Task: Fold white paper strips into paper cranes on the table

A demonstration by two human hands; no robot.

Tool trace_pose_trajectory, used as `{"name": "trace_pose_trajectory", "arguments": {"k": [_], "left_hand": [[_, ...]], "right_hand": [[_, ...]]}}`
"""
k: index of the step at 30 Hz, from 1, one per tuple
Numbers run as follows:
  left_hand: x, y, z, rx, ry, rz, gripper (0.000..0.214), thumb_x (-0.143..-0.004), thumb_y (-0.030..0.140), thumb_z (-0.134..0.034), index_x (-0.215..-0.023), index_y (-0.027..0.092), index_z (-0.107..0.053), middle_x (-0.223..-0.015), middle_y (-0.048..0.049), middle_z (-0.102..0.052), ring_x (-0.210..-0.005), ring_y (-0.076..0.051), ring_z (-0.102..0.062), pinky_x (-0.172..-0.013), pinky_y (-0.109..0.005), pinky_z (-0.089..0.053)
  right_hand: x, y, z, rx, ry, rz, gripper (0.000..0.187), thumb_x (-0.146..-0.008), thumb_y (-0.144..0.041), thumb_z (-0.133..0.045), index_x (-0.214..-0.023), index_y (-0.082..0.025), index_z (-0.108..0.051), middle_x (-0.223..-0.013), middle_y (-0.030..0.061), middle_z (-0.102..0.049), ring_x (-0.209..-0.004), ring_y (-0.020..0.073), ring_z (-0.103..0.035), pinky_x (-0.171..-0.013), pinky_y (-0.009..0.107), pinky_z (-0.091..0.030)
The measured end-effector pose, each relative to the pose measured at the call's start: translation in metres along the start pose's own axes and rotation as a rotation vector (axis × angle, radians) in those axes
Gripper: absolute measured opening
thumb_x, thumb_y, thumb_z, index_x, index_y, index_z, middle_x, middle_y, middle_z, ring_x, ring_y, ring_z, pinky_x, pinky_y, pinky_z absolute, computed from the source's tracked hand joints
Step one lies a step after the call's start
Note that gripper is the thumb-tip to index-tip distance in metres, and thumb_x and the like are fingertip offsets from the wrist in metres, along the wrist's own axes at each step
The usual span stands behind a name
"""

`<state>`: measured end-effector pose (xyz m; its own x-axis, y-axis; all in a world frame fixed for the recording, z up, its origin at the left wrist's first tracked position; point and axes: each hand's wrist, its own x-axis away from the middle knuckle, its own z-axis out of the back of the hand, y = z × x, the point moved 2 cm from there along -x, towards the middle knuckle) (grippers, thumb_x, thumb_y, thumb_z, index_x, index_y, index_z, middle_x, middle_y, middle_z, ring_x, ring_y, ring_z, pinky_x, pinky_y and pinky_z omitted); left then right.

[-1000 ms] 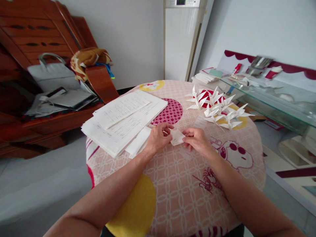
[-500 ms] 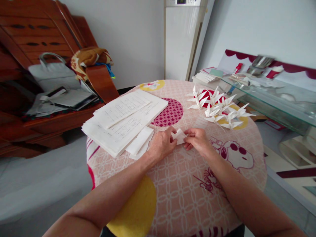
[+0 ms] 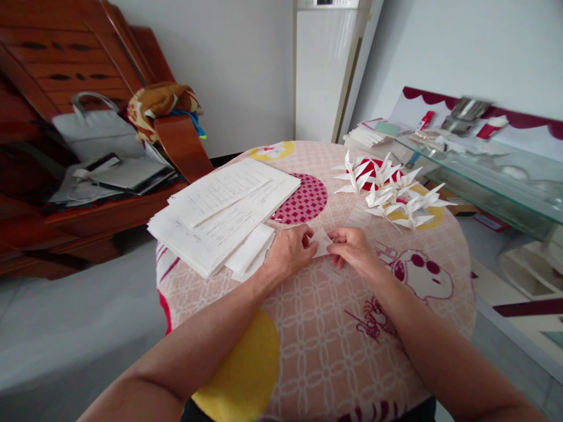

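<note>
Between my two hands is a small folded piece of white paper (image 3: 321, 242), low over the patterned tablecloth. My left hand (image 3: 291, 249) pinches its left side, with the fingers curled so part of the paper is hidden. My right hand (image 3: 349, 245) grips the right edge between thumb and fingertips. Just left of my left hand lie some small white paper pieces (image 3: 250, 249). Several folded white paper cranes (image 3: 396, 190) stand in a cluster beyond my right hand.
A stack of written sheets (image 3: 220, 205) covers the table's left side. The round table has a pink tablecloth (image 3: 316, 340). To the right is a glass shelf (image 3: 492, 164) with cups and papers; at left, a wooden bench (image 3: 185, 146) holds a grey bag (image 3: 94, 132).
Both hands keep their hold on the folded paper. My left hand's fingers have shifted very slightly; the view has moved a little.
</note>
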<state>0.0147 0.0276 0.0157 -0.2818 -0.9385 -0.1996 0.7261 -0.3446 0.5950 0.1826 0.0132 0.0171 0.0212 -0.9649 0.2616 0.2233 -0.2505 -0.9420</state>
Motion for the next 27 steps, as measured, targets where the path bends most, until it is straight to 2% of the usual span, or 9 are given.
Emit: {"name": "trace_pose_trajectory", "arguments": {"k": [3,6,8,10,13,15,19,23,27], "left_hand": [[-0.003,0.001,0.001,-0.041,-0.022,0.02,0.012,-0.082,0.023,-0.06,-0.072,0.016,-0.063,-0.065,-0.0005,-0.061,-0.057,-0.012,-0.049,-0.058,-0.027,-0.033],[-0.007,0.001,0.005,-0.067,-0.036,0.084,0.017,-0.082,0.022,-0.059,-0.066,0.017,-0.059,-0.06,0.0012,-0.055,-0.055,-0.012,-0.045,-0.057,-0.027,-0.029],[-0.009,0.001,0.007,-0.049,-0.033,0.093,0.014,-0.08,0.021,-0.061,-0.067,0.017,-0.058,-0.059,0.0021,-0.054,-0.055,-0.012,-0.045,-0.058,-0.027,-0.029],[-0.011,0.001,0.01,-0.025,-0.03,0.092,0.014,-0.079,0.021,-0.061,-0.066,0.017,-0.057,-0.058,0.0028,-0.052,-0.056,-0.011,-0.045,-0.058,-0.026,-0.029],[-0.012,0.0,0.011,-0.011,-0.018,0.106,0.02,-0.08,0.022,-0.059,-0.061,0.018,-0.053,-0.055,0.0035,-0.048,-0.055,-0.011,-0.043,-0.057,-0.026,-0.028],[-0.012,0.001,0.01,-0.022,-0.004,0.114,0.022,-0.081,0.022,-0.058,-0.06,0.018,-0.052,-0.054,0.0035,-0.047,-0.055,-0.011,-0.043,-0.057,-0.026,-0.028],[-0.012,0.002,0.009,-0.06,0.007,0.106,0.021,-0.081,0.02,-0.058,-0.06,0.017,-0.054,-0.055,0.0026,-0.049,-0.054,-0.011,-0.042,-0.057,-0.027,-0.028],[-0.013,0.001,0.01,-0.07,0.006,0.114,0.018,-0.08,0.019,-0.057,-0.062,0.016,-0.059,-0.057,0.001,-0.053,-0.054,-0.012,-0.042,-0.057,-0.027,-0.03],[-0.016,-0.003,0.011,-0.046,-0.013,0.139,0.017,-0.078,0.019,-0.058,-0.062,0.016,-0.06,-0.057,0.0005,-0.054,-0.055,-0.013,-0.044,-0.057,-0.027,-0.032]], "right_hand": [[-0.002,0.003,0.001,0.084,0.008,-0.005,0.018,-0.072,-0.01,-0.061,-0.088,-0.015,-0.065,-0.057,-0.0023,-0.066,-0.039,0.012,-0.057,-0.03,0.019,-0.036],[-0.003,0.003,0.003,0.293,0.046,0.063,0.01,-0.08,-0.014,-0.061,-0.087,-0.016,-0.068,-0.057,-0.0019,-0.066,-0.04,0.0119,-0.056,-0.037,0.021,-0.037],[-0.003,0.001,0.005,0.461,0.093,0.173,0.008,-0.079,-0.015,-0.067,-0.085,-0.016,-0.071,-0.061,-0.0003,-0.067,-0.05,0.0139,-0.061,-0.048,0.024,-0.045],[-0.003,0.0,0.007,0.572,0.156,0.284,0.015,-0.075,-0.012,-0.072,-0.09,-0.016,-0.073,-0.072,0.0026,-0.072,-0.065,0.0169,-0.067,-0.062,0.027,-0.05],[-0.002,-0.004,0.008,0.632,0.204,0.46,0.029,-0.073,-0.007,-0.072,-0.1,-0.016,-0.074,-0.094,0.0076,-0.075,-0.079,0.0196,-0.068,-0.076,0.032,-0.053],[0.0,-0.007,0.007,0.66,0.201,0.624,0.029,-0.074,-0.003,-0.068,-0.099,-0.016,-0.075,-0.102,0.0103,-0.074,-0.091,0.0225,-0.067,-0.084,0.035,-0.052],[0.0,-0.01,0.001,0.745,0.072,0.876,0.03,-0.078,0.002,-0.052,-0.083,-0.018,-0.075,-0.093,0.0095,-0.073,-0.095,0.024,-0.061,-0.09,0.039,-0.048],[-0.002,-0.006,-0.004,0.852,-0.172,0.9,0.034,-0.077,0.002,-0.044,-0.075,-0.017,-0.073,-0.08,0.0087,-0.069,-0.082,0.0218,-0.058,-0.081,0.036,-0.046],[-0.001,-0.004,-0.004,0.878,-0.25,0.9,0.035,-0.08,0.0,-0.042,-0.082,-0.015,-0.074,-0.084,0.0101,-0.069,-0.084,0.0219,-0.058,-0.082,0.035,-0.046]]}}
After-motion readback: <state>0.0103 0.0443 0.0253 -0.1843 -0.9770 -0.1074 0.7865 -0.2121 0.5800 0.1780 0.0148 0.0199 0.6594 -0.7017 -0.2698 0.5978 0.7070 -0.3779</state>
